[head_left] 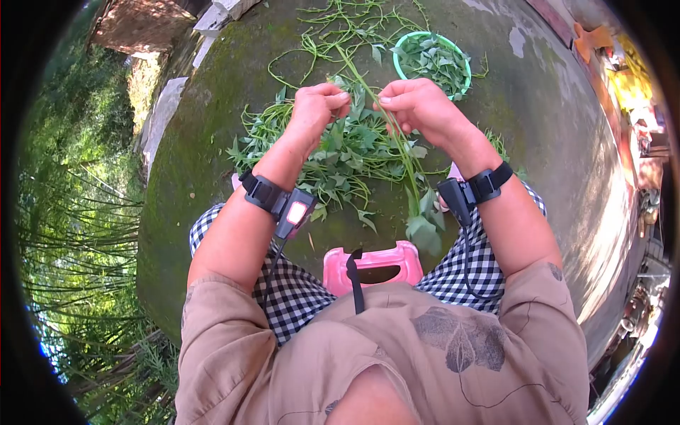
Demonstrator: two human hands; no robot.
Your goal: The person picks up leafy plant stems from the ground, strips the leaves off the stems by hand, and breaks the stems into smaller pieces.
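A long green leafy vine stem (405, 152) slants between my hands, its leaves hanging down at the lower end. My right hand (419, 108) pinches this stem between thumb and fingers near its upper part. To the left of it, my left hand (319, 112) is closed with thumb against fingers; what it pinches, if anything, is too small to make out. Beneath both hands lies a heap of leafy green vines (340, 159) on the ground. Just beyond my right hand stands a round basket with a light green rim (467, 71), holding picked leaves.
Bare vine stems (312, 42) lie scattered on the mossy concrete ground (205, 149) at the far side. A pink plastic stool (340, 273) shows between my knees. Stone blocks (166, 117) and green bushes (78, 184) border the left. Assorted items (641, 134) line the right edge.
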